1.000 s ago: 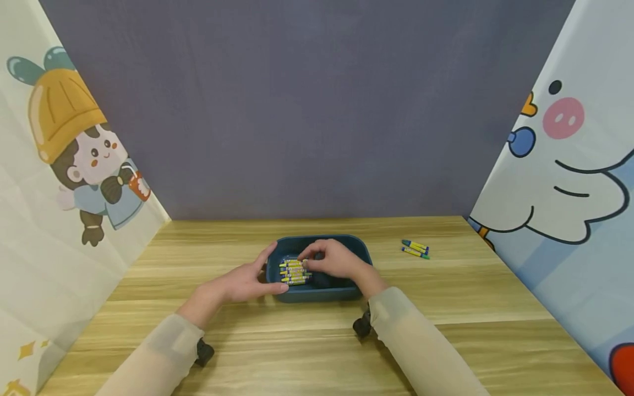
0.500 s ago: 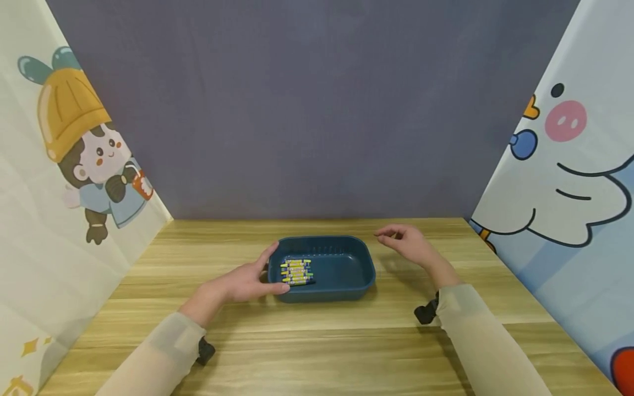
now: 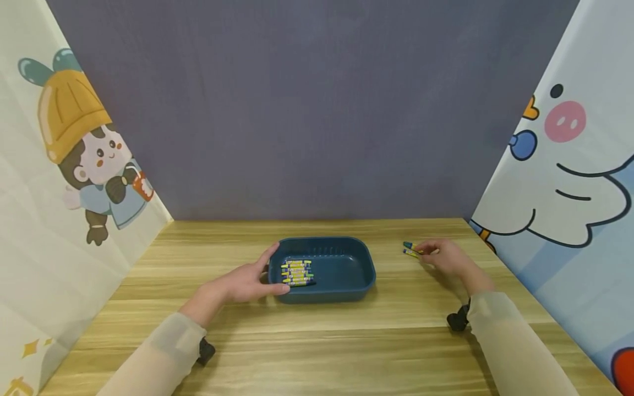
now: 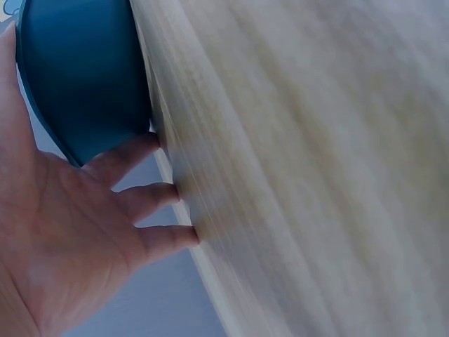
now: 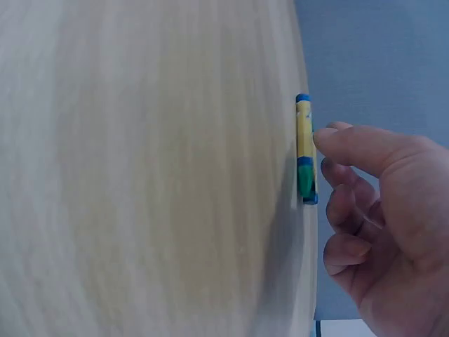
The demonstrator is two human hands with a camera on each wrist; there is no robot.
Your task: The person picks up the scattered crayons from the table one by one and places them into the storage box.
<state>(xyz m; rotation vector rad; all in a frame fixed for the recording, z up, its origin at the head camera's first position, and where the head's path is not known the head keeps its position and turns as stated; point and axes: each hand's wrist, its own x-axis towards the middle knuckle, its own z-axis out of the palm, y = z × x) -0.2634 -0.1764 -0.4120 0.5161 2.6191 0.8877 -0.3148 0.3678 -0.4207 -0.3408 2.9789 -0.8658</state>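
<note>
A dark blue rectangular bin stands on the table, a row of yellow-wrapped crayons lying side by side in its left end. My left hand rests against that end, thumb and forefinger spread straight across its corners. In the left wrist view the other fingers touch the tabletop. To the right of the bin, my right hand is bent over two crayons on the table. The right wrist view has the thumb close beside the nearer crayon, with a gap between thumb and fingers; contact is unclear.
The wooden table runs back to a dark grey panel. White sheets printed with cartoon figures flank it, one at the left and one at the right.
My right hand has left the bin and moved right to the two crayons. A crayon it placed among the others is in the row. The left hand stays against the bin.
</note>
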